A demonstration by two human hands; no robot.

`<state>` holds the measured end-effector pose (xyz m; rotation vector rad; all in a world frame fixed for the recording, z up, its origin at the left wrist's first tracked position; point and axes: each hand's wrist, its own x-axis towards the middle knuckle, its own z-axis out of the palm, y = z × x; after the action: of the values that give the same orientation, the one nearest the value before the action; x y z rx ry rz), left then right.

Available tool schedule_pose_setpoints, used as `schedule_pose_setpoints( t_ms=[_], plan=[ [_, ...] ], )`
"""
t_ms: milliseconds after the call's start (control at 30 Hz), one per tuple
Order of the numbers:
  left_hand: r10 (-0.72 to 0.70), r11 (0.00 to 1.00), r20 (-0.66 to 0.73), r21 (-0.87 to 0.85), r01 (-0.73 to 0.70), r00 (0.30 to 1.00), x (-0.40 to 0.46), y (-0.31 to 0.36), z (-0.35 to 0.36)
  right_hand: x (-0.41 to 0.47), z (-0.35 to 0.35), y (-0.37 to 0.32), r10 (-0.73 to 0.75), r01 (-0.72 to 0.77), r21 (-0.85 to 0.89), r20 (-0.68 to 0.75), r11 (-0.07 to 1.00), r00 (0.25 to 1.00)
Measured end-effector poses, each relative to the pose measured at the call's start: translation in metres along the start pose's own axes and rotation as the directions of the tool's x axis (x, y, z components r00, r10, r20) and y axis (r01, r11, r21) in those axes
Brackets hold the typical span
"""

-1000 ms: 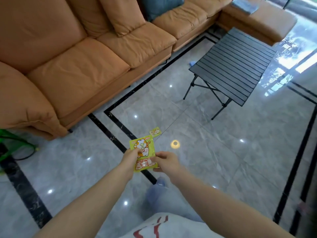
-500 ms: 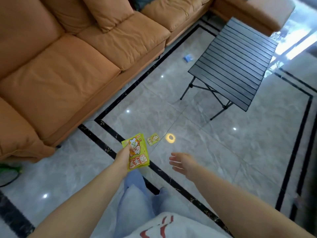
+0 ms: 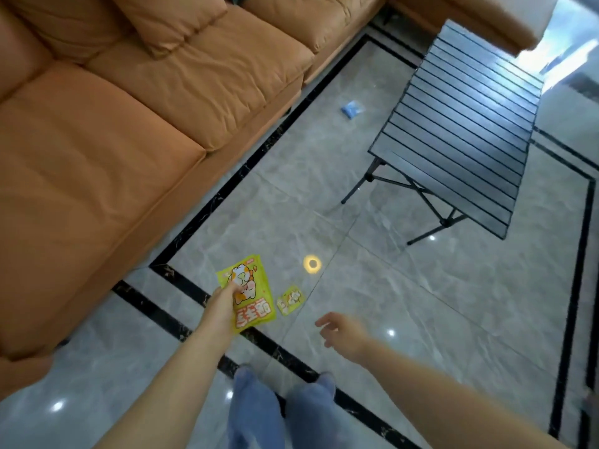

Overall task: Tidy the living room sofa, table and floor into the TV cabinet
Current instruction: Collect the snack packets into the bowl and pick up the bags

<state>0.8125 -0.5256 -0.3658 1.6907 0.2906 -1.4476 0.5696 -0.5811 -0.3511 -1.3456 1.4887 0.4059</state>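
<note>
Left hand (image 3: 223, 303) fingers pinch upright snack packet (image 3: 248, 294); right hand (image 3: 343, 332) hangs open.

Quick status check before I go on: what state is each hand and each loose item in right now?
left hand: grips the large green snack packet
large green snack packet: held up off the floor
right hand: open, holding nothing, reaching forward
small green packet: lying flat on the floor
blue item: lying on the floor beside the folding table
folding table: unfolded, standing, nothing on the visible top
</note>
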Motion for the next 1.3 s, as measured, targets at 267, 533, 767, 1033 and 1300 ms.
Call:
schedule_pose_setpoints(
  t_ms=[267,533,767,1033,1300],
  plan=[
    [0.098,0.989,0.022,0.108,-0.099,0.995,0.201,-0.069,0.029,0.215,0.04,0.075,-0.008,-0.011,-0.398,-0.044,0.917,0.999],
    [0.101,0.984,-0.042,0.154,-0.093,0.994,0.381,-0.172,0.015,0.411,0.134,0.152,-0.125,0.127,-0.483,0.038,0.866,0.991],
    [-0.192,0.971,-0.055,-0.153,0.182,0.98,0.484,-0.248,0.016,0.536,0.179,0.175,-0.396,0.325,-0.712,0.072,0.622,0.915],
    [-0.173,0.982,-0.151,-0.109,0.157,0.973,0.52,-0.263,0.029,0.569,0.188,0.203,-0.58,0.333,-0.784,-0.042,0.524,0.814],
    [0.137,0.987,-0.064,0.097,-0.13,0.988,0.426,-0.185,0.043,0.469,0.156,0.131,0.047,0.195,0.814,-0.262,0.547,0.964]
  ],
)
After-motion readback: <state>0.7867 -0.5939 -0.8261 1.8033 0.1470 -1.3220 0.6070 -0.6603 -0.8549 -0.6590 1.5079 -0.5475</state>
